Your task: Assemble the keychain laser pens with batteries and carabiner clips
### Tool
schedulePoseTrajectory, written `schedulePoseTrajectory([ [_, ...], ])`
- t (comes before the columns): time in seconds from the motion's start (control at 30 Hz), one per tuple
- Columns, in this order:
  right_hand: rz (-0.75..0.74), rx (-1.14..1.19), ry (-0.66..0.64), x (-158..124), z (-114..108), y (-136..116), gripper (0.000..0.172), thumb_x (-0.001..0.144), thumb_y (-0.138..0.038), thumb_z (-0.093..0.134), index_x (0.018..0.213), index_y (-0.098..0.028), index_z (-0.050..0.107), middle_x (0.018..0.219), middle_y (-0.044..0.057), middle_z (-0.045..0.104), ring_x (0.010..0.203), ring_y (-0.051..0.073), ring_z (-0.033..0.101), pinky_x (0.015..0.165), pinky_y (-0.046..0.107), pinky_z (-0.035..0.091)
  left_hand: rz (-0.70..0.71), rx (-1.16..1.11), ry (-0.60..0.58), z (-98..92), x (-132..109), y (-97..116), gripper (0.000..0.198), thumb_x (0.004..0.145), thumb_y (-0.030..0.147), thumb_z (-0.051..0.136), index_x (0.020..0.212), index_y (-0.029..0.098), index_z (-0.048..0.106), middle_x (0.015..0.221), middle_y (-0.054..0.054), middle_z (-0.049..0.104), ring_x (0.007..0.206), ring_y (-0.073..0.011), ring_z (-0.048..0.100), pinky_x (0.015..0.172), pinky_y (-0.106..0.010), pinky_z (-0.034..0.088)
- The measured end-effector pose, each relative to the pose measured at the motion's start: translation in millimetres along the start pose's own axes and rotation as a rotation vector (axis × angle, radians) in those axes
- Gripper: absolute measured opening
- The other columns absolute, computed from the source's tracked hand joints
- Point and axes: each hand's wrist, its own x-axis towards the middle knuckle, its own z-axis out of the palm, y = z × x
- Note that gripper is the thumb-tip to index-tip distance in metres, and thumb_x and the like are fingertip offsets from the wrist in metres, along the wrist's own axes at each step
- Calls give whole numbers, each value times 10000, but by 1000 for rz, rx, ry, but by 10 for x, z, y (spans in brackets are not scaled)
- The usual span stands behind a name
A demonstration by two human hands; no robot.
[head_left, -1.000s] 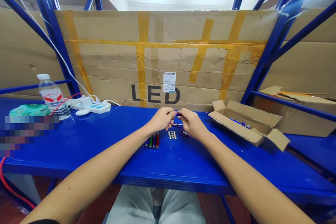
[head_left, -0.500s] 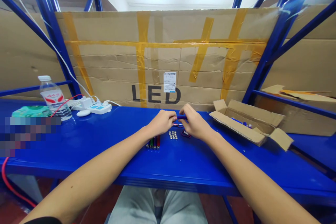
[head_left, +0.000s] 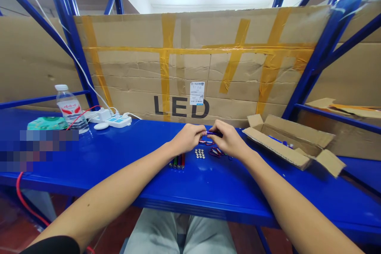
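Observation:
Between my two hands, above the table, is a slim dark-blue metal tube [head_left: 213, 133]. My left hand [head_left: 188, 139] pinches its left end, the fingertips covering that tip. Thumb and fingers of my right hand [head_left: 230, 137] are closed on the other end. Below lie a small red and silver piece [head_left: 206, 143] and some dark red carabiner clips [head_left: 216, 151], partly hidden by my right hand. Several silver button cells [head_left: 199, 153] are set out in rows. Several coloured tubes [head_left: 177, 162], green, dark and red, lie side by side under my left wrist.
On the right an open cardboard box [head_left: 274, 149] holds some blue pieces. A water bottle [head_left: 71, 109], a green packet [head_left: 47, 123] and a white power strip [head_left: 116, 120] stand at the left. A large cardboard sheet [head_left: 133, 71] walls off the back of the blue table [head_left: 208, 190].
The view has swung slightly left, so things sit further right. My hands stay together on the blue tube, and more of the carabiner clips shows beside my right hand.

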Motion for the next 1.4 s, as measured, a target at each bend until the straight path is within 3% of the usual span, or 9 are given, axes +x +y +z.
schedulePoseTrajectory([
  [0.4, 204, 145, -76, 12, -4, -79, 165, 853, -291, 563, 736, -175, 557, 660, 15, 585, 611, 141, 483, 583, 265, 350, 151, 230, -10, -19, -15, -11, 207, 934, 138, 427, 816, 144, 598, 720, -25, 632, 658, -133, 549, 620, -240, 352],
  [0.6, 233, 149, -121, 12, -36, -105, 180, 859, -256, 495, 725, -164, 573, 620, -3, 558, 594, 128, 469, 576, 256, 349, 185, 293, -68, -25, -27, 9, 207, 921, 106, 407, 834, 141, 593, 776, -51, 649, 716, -155, 582, 649, -251, 385],
  [0.73, 229, 189, -163, -10, -19, -107, 41, 754, -176, 545, 794, -176, 537, 710, -10, 577, 644, 128, 494, 596, 248, 373, 171, 267, -69, -47, -22, 40, 199, 913, 98, 422, 836, 141, 600, 779, -50, 652, 703, -153, 581, 639, -253, 378],
  [0.83, 230, 150, -111, -23, 19, -94, 178, 696, -126, 538, 857, -192, 497, 774, -8, 580, 680, 135, 505, 624, 258, 390, 155, 204, -70, -72, -13, 55, 198, 919, 109, 433, 833, 147, 607, 770, -36, 652, 686, -142, 574, 624, -245, 361],
  [1.07, 200, 148, -10, -20, 56, -37, 76, 759, -191, 573, 748, -191, 497, 731, 10, 566, 692, 150, 508, 638, 275, 413, 122, 216, -66, -79, -8, 61, 206, 918, 116, 440, 788, 144, 597, 726, -30, 637, 659, -138, 558, 609, -244, 338],
  [1.23, 283, 329, -101, -11, 21, -44, 167, 773, -280, 641, 746, -178, 511, 729, 7, 585, 677, 137, 523, 618, 263, 423, 185, 291, -91, -67, -17, 10, 201, 893, 85, 418, 810, 148, 590, 742, -36, 637, 681, -144, 570, 621, -241, 366],
  [1.4, 481, 575, -217, 6, -28, -57, 305, 710, -365, 735, 749, -181, 494, 527, -68, 476, 438, 71, 391, 424, 206, 287, 310, 451, -114, -75, -13, -15, 215, 855, 39, 402, 864, 147, 587, 789, -55, 641, 735, -161, 582, 663, -257, 411],
])
